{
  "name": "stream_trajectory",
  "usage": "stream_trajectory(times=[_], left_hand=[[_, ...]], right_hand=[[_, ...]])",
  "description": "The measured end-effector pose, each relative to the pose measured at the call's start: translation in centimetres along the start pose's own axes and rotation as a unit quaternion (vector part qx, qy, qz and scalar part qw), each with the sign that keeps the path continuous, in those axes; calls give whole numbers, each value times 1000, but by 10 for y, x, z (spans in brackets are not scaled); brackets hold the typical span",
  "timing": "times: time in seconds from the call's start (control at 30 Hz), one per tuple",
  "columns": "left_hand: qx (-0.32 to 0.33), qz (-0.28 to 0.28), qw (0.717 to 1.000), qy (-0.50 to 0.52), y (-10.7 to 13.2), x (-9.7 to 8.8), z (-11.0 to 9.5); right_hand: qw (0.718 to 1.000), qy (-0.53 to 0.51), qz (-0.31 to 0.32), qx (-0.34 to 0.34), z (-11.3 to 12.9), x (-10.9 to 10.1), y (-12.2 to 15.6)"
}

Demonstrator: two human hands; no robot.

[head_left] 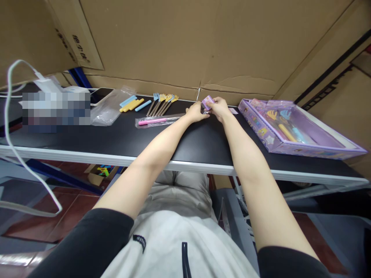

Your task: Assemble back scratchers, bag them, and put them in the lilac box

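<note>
Grip of the right hand pinches a small purple card just beside the left hand, which, its closure unclear, apparently steadies a clear sleeve on the worktop, small rakes grouped nearby presumably for easy reach.

Seen from my remote seat, the black tabletop offers a lane between the left forearm and the right forearm, plus a front strip leftward. The cardboard wall bars the back; the clear sleeve and small rakes obstruct leftward, the purple box rightward.
</note>
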State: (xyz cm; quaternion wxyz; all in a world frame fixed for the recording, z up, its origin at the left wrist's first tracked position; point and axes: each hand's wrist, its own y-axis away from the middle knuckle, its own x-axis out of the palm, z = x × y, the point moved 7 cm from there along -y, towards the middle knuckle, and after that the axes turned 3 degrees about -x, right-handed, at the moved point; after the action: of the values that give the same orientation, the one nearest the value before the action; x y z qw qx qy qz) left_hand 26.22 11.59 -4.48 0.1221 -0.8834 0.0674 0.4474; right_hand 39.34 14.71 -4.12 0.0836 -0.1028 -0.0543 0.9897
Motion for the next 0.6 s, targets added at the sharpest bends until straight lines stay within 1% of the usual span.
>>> stream_trajectory(times=[0.2,0.37,0.6], left_hand=[[-2,-6,1000,-5,0,-1,2],[-2,-7,1000,-2,0,-2,3],[-8,0,1000,-8,0,-2,4]], right_hand=[[995,-64,42,56,7,6,17],[990,-95,43,93,6,5,20],[991,-81,45,92,6,4,21]])
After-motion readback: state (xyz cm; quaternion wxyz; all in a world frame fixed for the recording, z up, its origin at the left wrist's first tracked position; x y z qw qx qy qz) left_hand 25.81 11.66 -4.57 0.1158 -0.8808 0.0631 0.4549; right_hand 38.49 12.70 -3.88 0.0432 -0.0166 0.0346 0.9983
